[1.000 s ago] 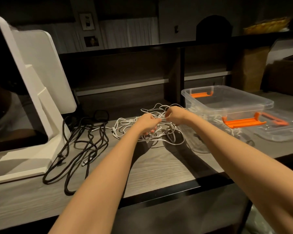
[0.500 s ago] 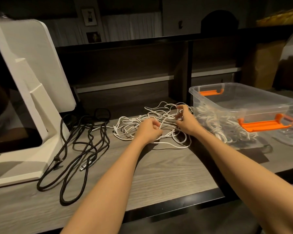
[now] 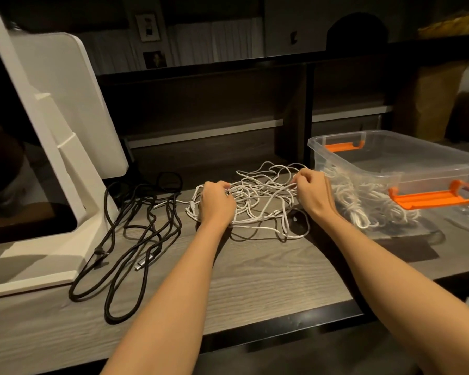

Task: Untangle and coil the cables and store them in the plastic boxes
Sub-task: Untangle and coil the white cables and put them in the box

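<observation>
On the desk [image 3: 255,280] a clear plastic box [image 3: 390,161] stands to my right, with white coils seen through its wall, and a black cable [image 3: 136,228] sprawls to my left. Between them lies the white cable tangle [image 3: 260,201], spread left to right between my hands. My left hand [image 3: 216,204] grips its left edge in curled fingers and my right hand [image 3: 310,193], nearer the box, pinches strands at its right edge.

Person, seen from a head-worn camera: two forearms entering from the lower edge of the view, both bare from elbow to wrist, with no sleeve or cuff showing. Left hand [image 3: 216,203] and right hand [image 3: 313,192]: bare, without gloves; no rings, watch, bracelet or strap can be made out on fingers or wrists. Nails short as far as the dim light lets one tell.
</observation>
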Motion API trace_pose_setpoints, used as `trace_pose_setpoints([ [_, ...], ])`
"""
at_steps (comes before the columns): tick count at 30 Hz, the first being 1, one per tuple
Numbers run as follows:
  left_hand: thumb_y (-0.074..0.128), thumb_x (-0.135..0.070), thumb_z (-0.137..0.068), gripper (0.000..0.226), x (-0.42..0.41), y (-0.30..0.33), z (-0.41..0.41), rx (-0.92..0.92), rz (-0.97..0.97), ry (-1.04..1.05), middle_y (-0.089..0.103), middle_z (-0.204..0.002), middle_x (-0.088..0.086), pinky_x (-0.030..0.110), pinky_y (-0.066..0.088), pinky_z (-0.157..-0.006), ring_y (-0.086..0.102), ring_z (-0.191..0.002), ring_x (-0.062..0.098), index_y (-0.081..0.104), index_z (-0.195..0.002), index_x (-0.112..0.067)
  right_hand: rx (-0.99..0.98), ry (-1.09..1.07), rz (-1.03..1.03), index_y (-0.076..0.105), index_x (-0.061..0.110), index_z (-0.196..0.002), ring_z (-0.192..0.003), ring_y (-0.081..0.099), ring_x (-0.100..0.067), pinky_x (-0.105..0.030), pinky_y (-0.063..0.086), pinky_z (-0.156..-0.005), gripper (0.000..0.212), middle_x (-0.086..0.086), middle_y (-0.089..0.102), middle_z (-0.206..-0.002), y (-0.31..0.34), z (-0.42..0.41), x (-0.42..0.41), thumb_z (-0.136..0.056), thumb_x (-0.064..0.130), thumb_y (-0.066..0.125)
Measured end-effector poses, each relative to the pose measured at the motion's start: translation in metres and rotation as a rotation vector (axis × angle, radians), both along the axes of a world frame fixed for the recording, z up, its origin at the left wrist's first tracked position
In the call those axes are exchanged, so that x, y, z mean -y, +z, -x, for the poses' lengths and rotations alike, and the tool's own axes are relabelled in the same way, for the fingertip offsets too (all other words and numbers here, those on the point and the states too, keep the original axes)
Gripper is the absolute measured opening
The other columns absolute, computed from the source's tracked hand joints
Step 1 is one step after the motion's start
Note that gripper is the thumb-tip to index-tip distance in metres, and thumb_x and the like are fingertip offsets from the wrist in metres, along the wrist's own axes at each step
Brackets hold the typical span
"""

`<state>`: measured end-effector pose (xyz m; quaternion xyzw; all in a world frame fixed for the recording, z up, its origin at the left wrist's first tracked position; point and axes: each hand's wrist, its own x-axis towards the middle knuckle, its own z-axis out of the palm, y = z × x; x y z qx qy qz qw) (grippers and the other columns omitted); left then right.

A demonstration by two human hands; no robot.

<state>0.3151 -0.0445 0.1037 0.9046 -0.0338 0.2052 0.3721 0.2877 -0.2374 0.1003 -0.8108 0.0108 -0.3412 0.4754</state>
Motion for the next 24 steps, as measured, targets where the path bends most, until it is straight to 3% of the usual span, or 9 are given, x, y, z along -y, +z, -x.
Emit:
trace_pose_setpoints([
  [4, 0.056, 0.001, -0.092, 0.046, -0.004, 0.003, 0.003, -0.03, -0.106, 0.082, 0.047, -0.136, 0.009, 0.036, 0.048, -0.088, 0.054, -0.117, 0.026, 0.055, -0.134, -0.018, -0.032, -0.155, 0.459, 0.069, 0.009, -0.1, -0.104, 0.048, -0.02, -0.038, 0.039, -0.091, 0.023, -0.007, 0.059, -0.107, 0.002, 0.005, -0.009, -0.092, 0.018, 0.049],
  [6, 0.057, -0.007, -0.094, 0.047, -0.01, 0.003, 0.004, -0.073, -0.248, 0.134, 0.051, -0.136, 0.006, 0.039, 0.046, -0.092, 0.048, -0.125, 0.025, 0.052, -0.137, -0.023, 0.031, -0.02, 0.602, 0.067, 0.014, -0.116, -0.115, 0.045, -0.018, -0.038, 0.035, -0.102, 0.031, -0.003, 0.058, -0.12, 0.006, 0.008, -0.015, -0.091, 0.019, 0.05],
  [9, 0.062, -0.019, -0.094, 0.044, -0.013, -0.001, 0.001, -0.124, -0.197, 0.076, 0.064, -0.121, 0.005, 0.036, 0.048, -0.086, 0.058, -0.113, 0.022, 0.052, -0.137, -0.024, -0.084, 0.381, 0.467, 0.066, 0.016, -0.118, -0.108, 0.054, -0.011, -0.035, 0.045, -0.097, 0.033, -0.002, 0.064, -0.118, 0.011, 0.016, -0.032, -0.095, 0.02, 0.044],
  [11, 0.066, -0.021, -0.092, 0.039, -0.014, -0.003, -0.001, -0.16, -0.043, -0.014, 0.067, -0.104, 0.004, 0.033, 0.05, -0.08, 0.063, -0.096, 0.019, 0.055, -0.129, -0.019, -0.209, 0.49, 0.524, 0.063, 0.022, -0.124, -0.11, 0.055, -0.009, -0.032, 0.043, -0.097, 0.033, 0.002, 0.063, -0.122, 0.01, 0.015, -0.042, -0.099, 0.027, 0.041],
  [13, 0.067, -0.02, -0.091, 0.034, -0.016, -0.004, -0.004, -0.213, 0.129, -0.108, 0.064, -0.103, 0.004, 0.033, 0.052, -0.079, 0.061, -0.09, 0.018, 0.055, -0.122, -0.017, -0.292, 0.473, 0.634, 0.063, 0.024, -0.122, -0.109, 0.055, -0.013, -0.037, 0.038, -0.099, 0.036, 0.001, 0.064, -0.118, 0.007, 0.01, -0.045, -0.101, 0.033, 0.036],
  [15, 0.064, -0.015, -0.092, 0.031, -0.018, -0.004, -0.006, -0.218, 0.309, -0.154, 0.064, -0.112, 0.009, 0.031, 0.051, -0.075, 0.061, -0.088, 0.019, 0.054, -0.122, -0.016, -0.327, 0.412, 0.588, 0.065, 0.015, -0.113, -0.102, 0.057, -0.019, -0.04, 0.042, -0.095, 0.034, -0.004, 0.066, -0.111, 0.006, 0.006, -0.042, -0.101, 0.029, 0.036],
  [19, 0.052, -0.001, -0.096, 0.026, -0.022, 0.002, -0.004, -0.043, 0.486, -0.097, 0.052, -0.12, 0.001, 0.019, 0.048, -0.057, 0.063, -0.074, 0.012, 0.051, -0.116, -0.018, -0.335, 0.347, 0.463, 0.054, 0.014, -0.124, -0.094, 0.056, -0.015, -0.03, 0.043, -0.083, 0.028, -0.008, 0.064, -0.116, 0.004, 0.001, -0.036, -0.101, 0.019, 0.039],
  [21, 0.052, -0.002, -0.095, 0.019, -0.026, 0.001, -0.003, 0.04, 0.462, -0.026, 0.055, -0.11, 0.001, 0.023, 0.049, -0.058, 0.064, -0.076, 0.015, 0.053, -0.104, -0.019, -0.36, 0.334, 0.491, 0.047, 0.013, -0.136, -0.109, 0.056, -0.02, -0.032, 0.042, -0.093, 0.036, -0.009, 0.059, -0.128, 0.003, -0.001, -0.036, -0.103, 0.021, 0.038],
  [24, 0.054, -0.014, -0.097, 0.011, -0.029, -0.001, -0.004, 0.008, 0.384, -0.017, 0.062, -0.08, 0.002, 0.032, 0.052, -0.065, 0.063, -0.072, 0.019, 0.059, -0.087, -0.018, -0.438, 0.293, 0.607, 0.053, 0.014, -0.133, -0.124, 0.049, -0.024, -0.041, 0.037, -0.105, 0.037, -0.007, 0.053, -0.137, 0.001, -0.009, -0.038, -0.102, 0.019, 0.034],
])
